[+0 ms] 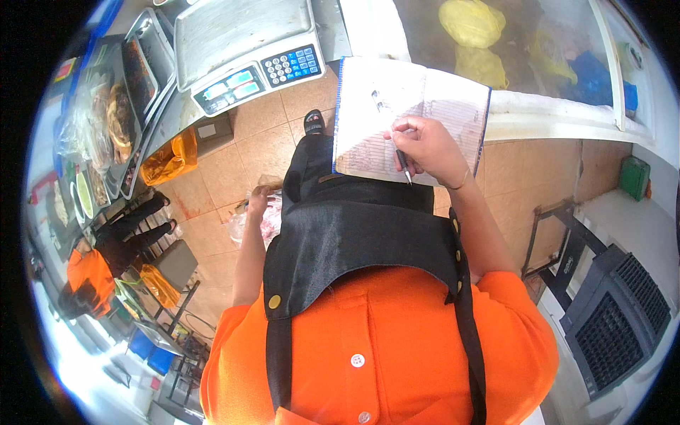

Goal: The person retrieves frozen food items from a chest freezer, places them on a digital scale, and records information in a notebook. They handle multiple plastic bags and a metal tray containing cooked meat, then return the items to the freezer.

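Note:
My right hand (427, 146) holds a pen (402, 163) with a black grip over an open lined notebook (382, 138). The pen's metal tip points back towards me, near the notebook's lower edge. Handwriting covers parts of the pages, and blue binding shows along the sides. The notebook lies at the near edge of a white-framed chest freezer (552, 122). Low at my left side, my left hand (259, 201) has its fingers curled at the top of a clear plastic bag (271, 218) with pinkish contents. My body partly hides that bag.
Ahead on the left, a digital scale (247, 42) stands on a metal counter beside trays (151, 48) of food. Yellow bags (472, 24) lie inside the freezer. Behind on the right is a grey air cooler (616, 319). Another person (90, 276) in orange is at far left.

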